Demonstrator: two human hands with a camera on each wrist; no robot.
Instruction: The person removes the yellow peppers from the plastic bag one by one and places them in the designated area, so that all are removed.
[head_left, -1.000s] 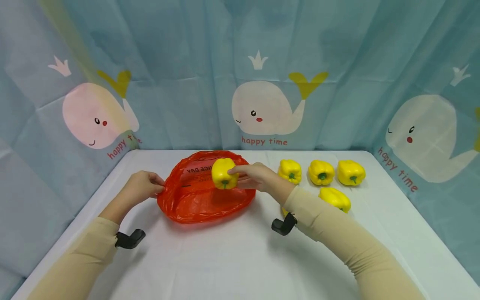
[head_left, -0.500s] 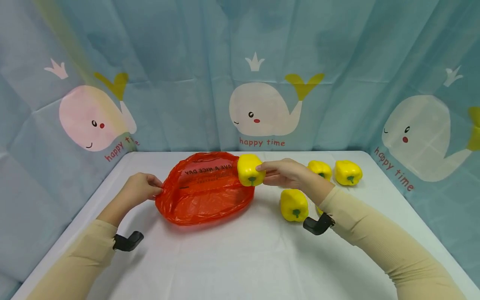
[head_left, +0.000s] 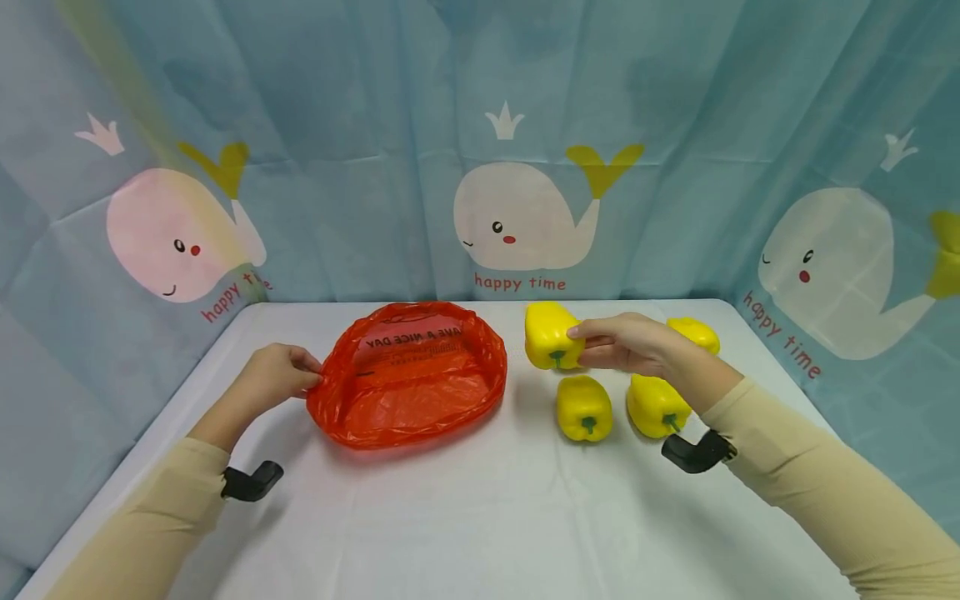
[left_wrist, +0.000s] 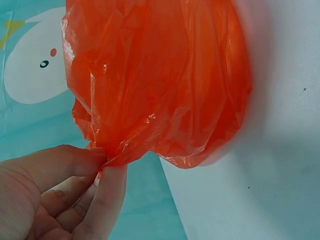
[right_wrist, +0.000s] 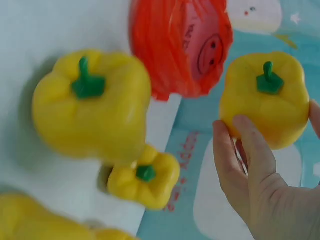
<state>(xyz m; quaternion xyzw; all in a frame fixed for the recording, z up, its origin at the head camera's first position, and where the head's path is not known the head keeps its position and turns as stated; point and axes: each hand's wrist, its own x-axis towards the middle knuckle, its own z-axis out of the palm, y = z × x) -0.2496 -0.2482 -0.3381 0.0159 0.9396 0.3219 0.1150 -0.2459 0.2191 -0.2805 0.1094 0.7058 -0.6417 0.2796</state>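
A red plastic bag [head_left: 408, 379] lies open on the white table [head_left: 465, 517]. My left hand [head_left: 313, 371] pinches its left rim; in the left wrist view the thumb and fingers [left_wrist: 102, 162] squeeze a fold of the bag [left_wrist: 160, 85]. My right hand [head_left: 581, 346] holds a yellow bell pepper [head_left: 550, 335] in the air just right of the bag, stem towards me. The right wrist view shows the same pepper [right_wrist: 265, 100] against my fingertips [right_wrist: 240, 135], with the bag [right_wrist: 180, 45] beyond it.
Three more yellow peppers lie on the table right of the bag: one in front [head_left: 583, 407], one under my right wrist [head_left: 655, 405], one at the back [head_left: 696, 332]. A whale-print curtain [head_left: 517, 208] surrounds the table on three sides.
My right hand has carried the yellow pepper rightward, from over the bag's mouth to just past its right rim. The left hand has kept its pinch on the bag.
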